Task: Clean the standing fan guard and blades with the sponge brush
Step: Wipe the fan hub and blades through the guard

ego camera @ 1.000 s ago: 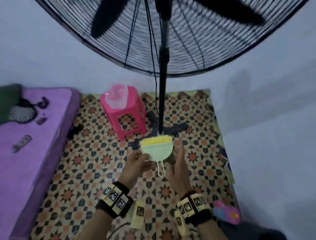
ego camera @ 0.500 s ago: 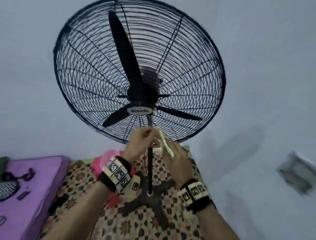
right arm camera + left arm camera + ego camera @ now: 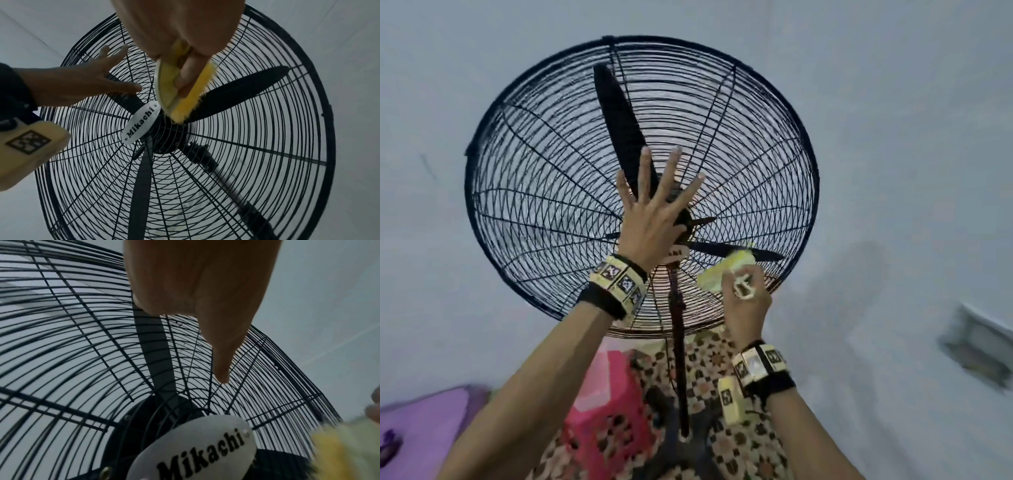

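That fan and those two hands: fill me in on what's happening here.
A person is starting to clean a black standing fan. The left hand is spread open with straight fingers against the front of the fan guard, near the hub, apparently steadying it. The right hand grips a yellow-green sponge brush and holds its bristle edge up to the guard wires beside the Mikachi badge, in front of a blade. The blades look still.

- One fan [image 3: 640,192] stood there, with three blades [image 3: 242,91].
- One brush [image 3: 185,97] was near the fan.
- Two hands [image 3: 654,219] were up by the fan.
- One pink stool [image 3: 606,425] sat below the fan.
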{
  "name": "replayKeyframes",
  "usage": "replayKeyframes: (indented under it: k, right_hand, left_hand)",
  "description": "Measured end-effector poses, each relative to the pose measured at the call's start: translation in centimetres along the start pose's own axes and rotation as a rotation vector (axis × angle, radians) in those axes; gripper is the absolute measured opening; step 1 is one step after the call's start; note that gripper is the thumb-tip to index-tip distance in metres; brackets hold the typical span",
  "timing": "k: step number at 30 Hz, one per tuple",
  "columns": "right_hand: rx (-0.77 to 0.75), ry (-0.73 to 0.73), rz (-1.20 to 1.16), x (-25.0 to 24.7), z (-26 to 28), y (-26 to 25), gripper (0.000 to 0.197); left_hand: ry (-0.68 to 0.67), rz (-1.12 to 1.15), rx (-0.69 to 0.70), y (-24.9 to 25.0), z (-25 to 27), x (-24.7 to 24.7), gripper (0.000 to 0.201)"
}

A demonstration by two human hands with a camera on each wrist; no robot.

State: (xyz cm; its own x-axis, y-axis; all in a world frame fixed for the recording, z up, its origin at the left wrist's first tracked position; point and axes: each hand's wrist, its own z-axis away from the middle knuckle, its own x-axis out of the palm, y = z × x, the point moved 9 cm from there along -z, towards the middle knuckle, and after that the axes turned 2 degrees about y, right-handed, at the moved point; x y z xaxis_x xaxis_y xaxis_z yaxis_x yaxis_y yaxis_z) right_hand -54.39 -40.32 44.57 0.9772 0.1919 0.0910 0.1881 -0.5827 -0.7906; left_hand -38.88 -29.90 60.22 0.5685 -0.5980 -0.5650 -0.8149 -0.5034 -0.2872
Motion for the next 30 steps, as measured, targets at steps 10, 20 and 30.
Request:
replayKeyframes:
  k: [10, 20, 30]
  right_hand:
    - [-0.051, -0.065, -0.051, 4.0, -5.5, -1.2, 0.015]
    - [-0.032, -0.145, -0.103, 5.3, -8.4, -4.7, 0.018]
    - [0.023, -0.293, 0.133, 6.8, -5.3, -3.2, 0.032]
  left_hand:
    - [-0.178, 0.024, 0.064, -2.9, -7.5, 2.6, 0.119]
    - [-0.335, -0.018, 0.066, -3.0, -12.1, 4.3, 0.119]
    - [-0.311, -0.039, 0.127, -3.2, -10.6, 4.9, 0.115]
